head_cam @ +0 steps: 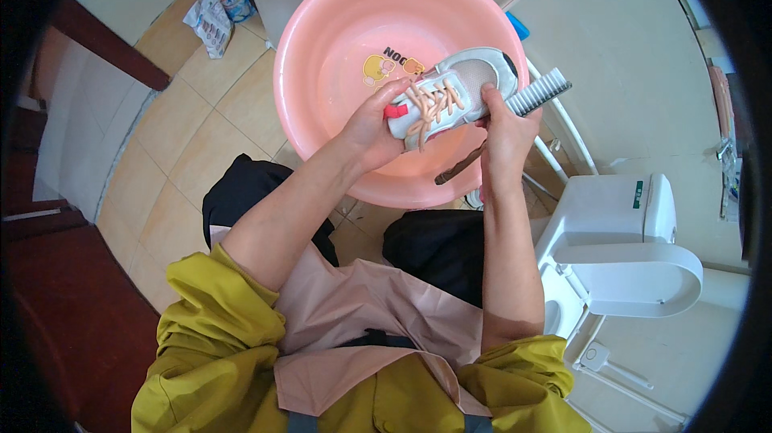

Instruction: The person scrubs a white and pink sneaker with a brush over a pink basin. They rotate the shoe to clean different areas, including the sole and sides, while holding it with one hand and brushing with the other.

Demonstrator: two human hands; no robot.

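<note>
A white sneaker point(476, 74) with peach laces and a red tab hangs tilted above the pink plastic basin point(301, 17). My left hand point(374, 125) grips the shoe near the red tab, thumb along its upper. My right hand point(509, 125) steadies the toe end with its thumb on the mesh. The same right hand also holds a scrub brush point(538, 92), whose pale bristles stick out to the right. What looks like its brown handle emerges below that hand, over the basin. Cartoon figures and lettering decorate the basin floor; how much water it holds is hard to tell.
A white toilet point(627, 210) with its lid raised stands on my right, near white pipes point(573, 125) along the wall. Two plastic packages point(211, 23) lie on the tiled floor point(187, 137) at the far left. A dark red door point(72, 300) is at lower left.
</note>
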